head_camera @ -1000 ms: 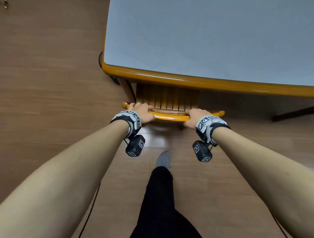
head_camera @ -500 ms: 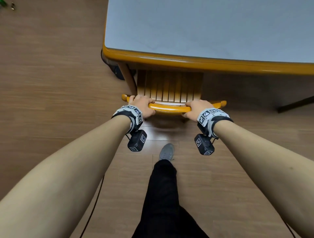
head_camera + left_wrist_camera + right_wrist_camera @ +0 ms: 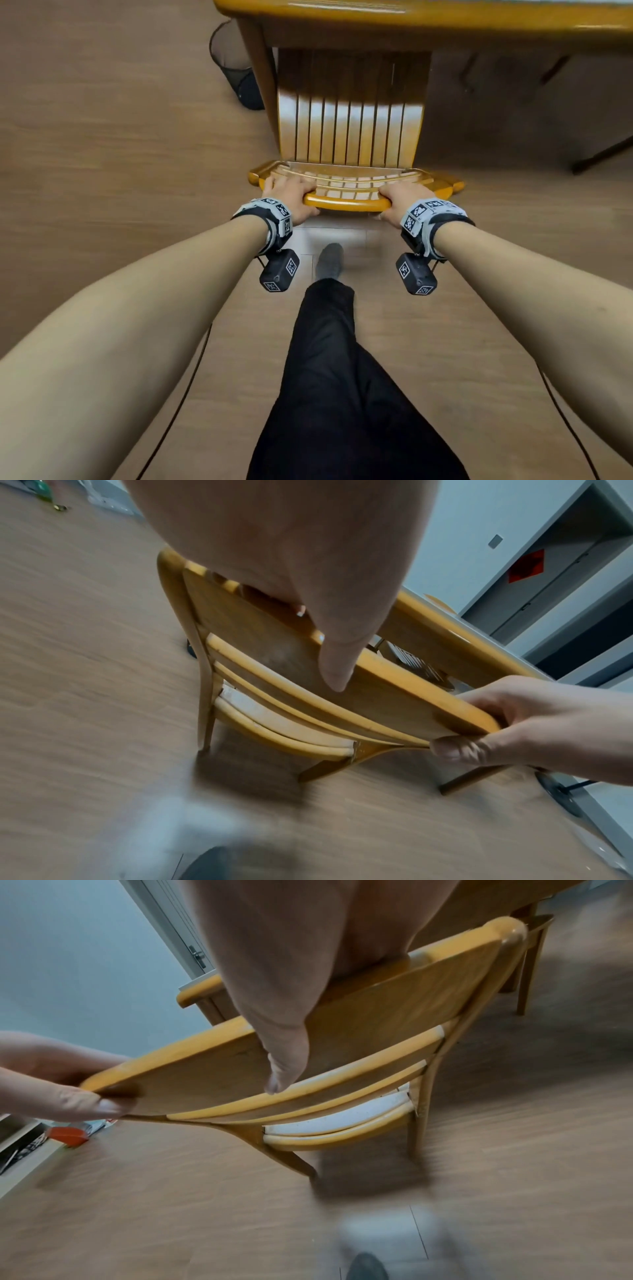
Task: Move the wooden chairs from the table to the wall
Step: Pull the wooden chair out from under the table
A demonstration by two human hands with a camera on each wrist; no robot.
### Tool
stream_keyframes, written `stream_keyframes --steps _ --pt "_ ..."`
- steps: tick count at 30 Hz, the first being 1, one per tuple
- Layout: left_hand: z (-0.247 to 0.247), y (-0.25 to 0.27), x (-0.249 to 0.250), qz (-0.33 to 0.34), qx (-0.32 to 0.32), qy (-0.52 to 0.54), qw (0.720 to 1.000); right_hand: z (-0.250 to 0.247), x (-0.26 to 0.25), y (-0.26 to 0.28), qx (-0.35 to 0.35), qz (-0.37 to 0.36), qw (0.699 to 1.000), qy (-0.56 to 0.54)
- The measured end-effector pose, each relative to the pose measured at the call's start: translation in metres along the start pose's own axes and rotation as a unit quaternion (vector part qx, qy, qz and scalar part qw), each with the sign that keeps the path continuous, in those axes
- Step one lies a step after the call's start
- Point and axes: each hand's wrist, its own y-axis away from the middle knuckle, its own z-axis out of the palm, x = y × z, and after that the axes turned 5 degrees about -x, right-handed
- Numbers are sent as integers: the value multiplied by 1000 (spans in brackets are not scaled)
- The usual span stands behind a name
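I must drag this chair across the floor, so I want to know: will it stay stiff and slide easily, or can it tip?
The chair looks rigid: solid wooden slats and rails, so it probably won't flex. Its varnish is glossy, perhaps slippery, though the left hand and right hand wrap the top rail. Held that high on thin legs, it may tip backward if a leg catches the floor.

left hand (image 3: 291,197): fingers curled, gripping | right hand (image 3: 399,200): same | arms outstretched

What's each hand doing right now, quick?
Left hand: closed, gripping the top rail of the wooden chair.
Right hand: closed, gripping the same rail at its other end.
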Motion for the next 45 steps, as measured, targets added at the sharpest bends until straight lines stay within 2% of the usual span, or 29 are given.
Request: stream_keyframes --steps 8,15,21,32,37,45 --pt "87 78 20 6 12 -17 1000 85 -6 78 39 -2 999 2" --pt "148 160 43 9 -11 -10 1000 153 -10 154 32 -15 999 12" --pt "204 256 71 15 -12 1 1000 218 -17 245 21 -16 999 33" --pt "336 437 136 15 -64 20 998 359 -19 432 -17 -16 1000 20" --pt "374 484 168 -2 -67 25 997 398 -4 480 -13 -26 999 33" --pt "409 529 213 -19 -63 38 997 425 23 526 -6 -64 996 62"
